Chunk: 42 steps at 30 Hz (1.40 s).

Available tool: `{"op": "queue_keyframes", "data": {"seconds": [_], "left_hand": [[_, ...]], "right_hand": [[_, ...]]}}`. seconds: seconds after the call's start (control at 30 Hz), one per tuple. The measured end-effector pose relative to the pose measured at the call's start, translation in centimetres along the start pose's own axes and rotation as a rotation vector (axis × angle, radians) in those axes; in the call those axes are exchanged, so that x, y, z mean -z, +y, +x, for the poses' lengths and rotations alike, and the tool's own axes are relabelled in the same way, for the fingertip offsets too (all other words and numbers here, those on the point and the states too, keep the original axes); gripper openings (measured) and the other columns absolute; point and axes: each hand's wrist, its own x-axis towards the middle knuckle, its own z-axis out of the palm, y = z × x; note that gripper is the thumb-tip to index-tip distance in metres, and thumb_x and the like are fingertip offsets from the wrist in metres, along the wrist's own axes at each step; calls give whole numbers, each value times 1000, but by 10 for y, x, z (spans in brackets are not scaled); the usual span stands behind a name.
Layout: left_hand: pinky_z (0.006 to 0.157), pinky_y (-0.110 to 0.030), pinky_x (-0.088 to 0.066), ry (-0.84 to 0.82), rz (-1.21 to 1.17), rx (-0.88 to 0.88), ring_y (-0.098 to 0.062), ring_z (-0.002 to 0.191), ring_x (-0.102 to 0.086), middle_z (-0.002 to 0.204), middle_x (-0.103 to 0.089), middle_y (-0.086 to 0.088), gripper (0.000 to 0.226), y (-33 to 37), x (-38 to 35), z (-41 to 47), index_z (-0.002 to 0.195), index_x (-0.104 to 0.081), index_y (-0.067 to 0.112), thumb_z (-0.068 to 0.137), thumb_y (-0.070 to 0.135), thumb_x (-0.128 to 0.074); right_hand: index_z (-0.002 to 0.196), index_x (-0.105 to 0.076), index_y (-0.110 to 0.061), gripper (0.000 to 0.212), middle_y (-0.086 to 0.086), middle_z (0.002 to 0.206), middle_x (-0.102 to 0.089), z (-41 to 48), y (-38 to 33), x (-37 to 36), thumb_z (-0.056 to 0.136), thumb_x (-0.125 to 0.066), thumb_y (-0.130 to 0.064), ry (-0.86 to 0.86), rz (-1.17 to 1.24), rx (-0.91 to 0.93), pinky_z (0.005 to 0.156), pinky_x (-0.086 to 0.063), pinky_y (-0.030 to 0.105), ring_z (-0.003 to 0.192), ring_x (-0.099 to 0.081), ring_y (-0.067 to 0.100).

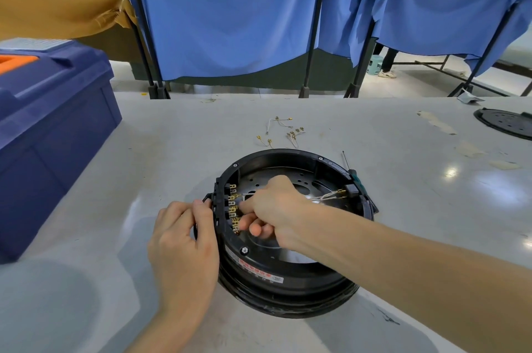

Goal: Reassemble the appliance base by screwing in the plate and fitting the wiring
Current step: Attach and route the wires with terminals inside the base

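The round black appliance base (288, 277) lies open side up on the grey table, with a perforated metal plate (288, 177) inside it. Brass terminals (233, 203) line its left inner wall. My left hand (184, 249) grips the base's left outer rim, fingers curled over the edge. My right hand (273, 205) reaches inside and pinches a white wire (249, 194) at the terminals. More white wires (328, 196) run to a connector on the right wall.
Loose white wires with brass ends (283, 130) lie behind the base. A green-handled screwdriver (352, 171) rests by its right rim. A blue toolbox (49, 128) stands at left, a black round cover (506, 122) at far right. Blue curtains hang behind.
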Motion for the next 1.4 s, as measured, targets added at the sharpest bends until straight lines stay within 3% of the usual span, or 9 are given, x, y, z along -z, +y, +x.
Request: {"op": "queue_keyframes", "data": {"seconds": [0.07, 0.23, 0.37, 0.73, 0.87, 1.0, 1.13, 1.33, 1.4], "left_hand": [[63, -32, -35, -7, 6, -2, -22, 71, -50, 67, -53, 2, 51, 0, 0, 0, 63, -63, 4, 94, 33, -35], [60, -29, -33, -22, -6, 10, -18, 68, -45, 65, -47, 7, 42, 3, 0, -2, 58, -47, 12, 94, 30, -35], [62, -36, -39, -38, -38, 41, -20, 73, -53, 70, -53, 7, 51, 2, -1, -4, 66, -61, 4, 93, 35, -32], [60, -43, -42, -33, -25, 23, -23, 71, -54, 70, -54, 2, 50, 0, 0, -2, 64, -62, 2, 93, 33, -35], [61, -34, -37, -32, -35, 28, -19, 68, -50, 66, -51, 5, 44, -2, 1, -2, 61, -60, 5, 94, 26, -40], [64, -31, -37, -33, -41, 33, -19, 71, -51, 68, -54, 6, 46, 0, 3, 0, 64, -61, 9, 94, 36, -38], [70, -36, -51, -11, -122, 59, -8, 75, -58, 76, -57, 12, 25, 10, 7, 0, 72, -60, 28, 91, 44, -58], [73, -39, -56, -8, -174, 117, -12, 79, -63, 76, -62, 12, 22, 8, 15, -8, 67, -66, 25, 77, 44, -67], [75, -44, -56, -13, -167, 116, -14, 82, -63, 77, -64, 14, 19, 6, 16, -8, 64, -66, 27, 79, 34, -75]], "right_hand": [[89, -54, 3, 8, 3, 34, -51, 1, 1, -1, 96, -53, 0, 17, 51, -19, 28, -24, 12, 22, -34, 7], [64, -50, -2, 29, 1, 31, -45, 4, 5, -5, 92, -52, 4, 71, 171, -62, 28, -21, 11, 22, -30, 6], [55, -48, -3, 36, 2, 32, -42, 6, 6, -8, 89, -54, 4, 96, 209, -91, 29, -21, 10, 21, -29, 7], [65, -51, -3, 29, 3, 36, -44, 8, 6, -5, 93, -52, 1, 59, 189, -91, 31, -21, 12, 24, -29, 7], [70, -52, -3, 25, 6, 45, -46, 0, 5, 5, 95, -56, -3, -66, 117, -70, 30, -20, 13, 27, -29, 7], [67, -51, -3, 30, 5, 42, -45, -10, 1, 15, 96, -57, -7, -125, 28, -66, 29, -20, 12, 26, -29, 7], [68, -52, -2, 29, 6, 44, -45, -14, 3, 17, 95, -61, -8, -129, -25, -54, 29, -19, 11, 25, -28, 7], [64, -48, -5, 32, 6, 49, -43, -11, 9, 10, 94, -58, -2, -168, 71, -64, 28, -19, 13, 26, -29, 6], [63, -47, -7, 34, 4, 46, -43, -11, 11, 10, 95, -58, -4, -169, 76, -60, 28, -19, 13, 26, -28, 6]]}}
